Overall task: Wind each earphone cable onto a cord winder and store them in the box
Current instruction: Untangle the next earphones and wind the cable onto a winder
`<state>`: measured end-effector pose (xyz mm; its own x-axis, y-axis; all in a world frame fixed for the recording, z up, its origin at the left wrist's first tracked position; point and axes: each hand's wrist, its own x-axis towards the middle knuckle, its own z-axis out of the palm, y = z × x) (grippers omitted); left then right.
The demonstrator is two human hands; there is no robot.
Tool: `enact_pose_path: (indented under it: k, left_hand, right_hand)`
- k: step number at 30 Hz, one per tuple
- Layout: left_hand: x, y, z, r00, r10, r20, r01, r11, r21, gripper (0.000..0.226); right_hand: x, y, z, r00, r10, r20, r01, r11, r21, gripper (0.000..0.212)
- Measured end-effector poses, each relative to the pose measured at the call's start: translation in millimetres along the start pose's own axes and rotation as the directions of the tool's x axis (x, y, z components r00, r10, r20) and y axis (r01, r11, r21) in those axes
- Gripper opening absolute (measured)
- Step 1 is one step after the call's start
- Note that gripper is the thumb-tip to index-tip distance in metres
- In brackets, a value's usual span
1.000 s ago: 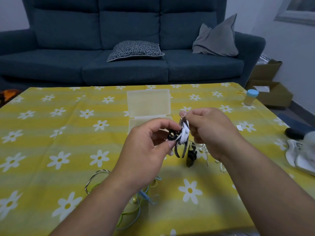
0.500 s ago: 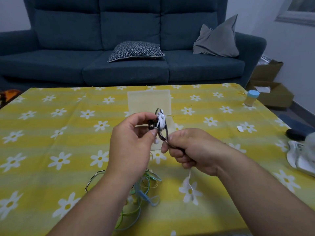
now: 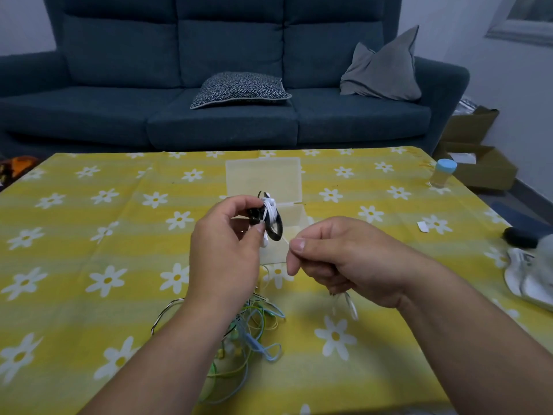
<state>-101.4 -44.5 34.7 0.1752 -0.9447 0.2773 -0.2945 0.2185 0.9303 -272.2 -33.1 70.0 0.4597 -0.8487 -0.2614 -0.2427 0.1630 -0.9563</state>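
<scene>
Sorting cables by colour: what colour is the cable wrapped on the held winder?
White cable, clearest in the head view.

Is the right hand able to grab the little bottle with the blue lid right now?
Probably not yet. The right hand pinches the white cable, so its fingers are busy. The path over the tablecloth to the bottle looks open, so it likely could after letting go.

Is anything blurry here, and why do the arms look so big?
Head view: wide lens stretches the near forearms; dim, soft light, no glare; white cable below the right hand is motion-smeared; cord winder in the left hand looks sharp.
</scene>
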Motion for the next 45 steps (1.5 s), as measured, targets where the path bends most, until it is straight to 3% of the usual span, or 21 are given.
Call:
enact_pose_path:
  k: [4,7,13,21,24,28,32,41,45]
  left_hand:
    - [-1,0,1,0.997,0.064,0.032,-0.065,0.997,0.039,0.033]
    - [-2,1,2,0.994,0.111,0.023,-0.112,0.992,0.066,0.034]
    - [-3,3,5,0.998,-0.064,0.020,0.066,0.992,-0.110,0.026]
    - [-3,2,4,0.995,0.072,0.068,-0.072,0.997,-0.002,0.035]
    - [-3,3,2,0.982,0.174,0.074,-0.181,0.979,0.095,0.041]
    - [-9,8,2,0.916,0.382,0.125,-0.401,0.880,0.255,0.037]
    - [-10,9,4,0.876,0.444,0.190,-0.482,0.830,0.282,0.031]
    - [-15,13,5,0.837,0.428,0.342,-0.508,0.839,0.195,0.033]
    - [-19,15,5,0.826,0.425,0.370,-0.499,0.857,0.130,0.035]
  right_hand:
    - [-2,-3,-4,0.998,-0.040,-0.042,0.042,0.998,0.041,0.033]
    - [-6,-6,-3,0.999,-0.026,0.041,0.026,1.000,0.004,0.032]
    - [-6,-3,-1,0.988,0.066,0.141,-0.047,0.990,-0.134,0.033]
    - [-8,-8,-8,0.997,-0.021,0.080,0.024,0.999,-0.040,0.030]
    - [-9,-9,-11,0.999,-0.051,0.011,0.050,0.998,0.028,0.033]
    - [-8,-12,-13,0.989,-0.079,-0.129,0.094,0.988,0.121,0.039]
    - [-5,-12,-14,0.955,-0.119,-0.272,0.157,0.980,0.122,0.032]
    - [-7,-9,-27,0.838,-0.257,-0.482,0.142,0.955,-0.262,0.025]
    - [-8,-7,-31,0.781,-0.280,-0.558,0.121,0.944,-0.306,0.027]
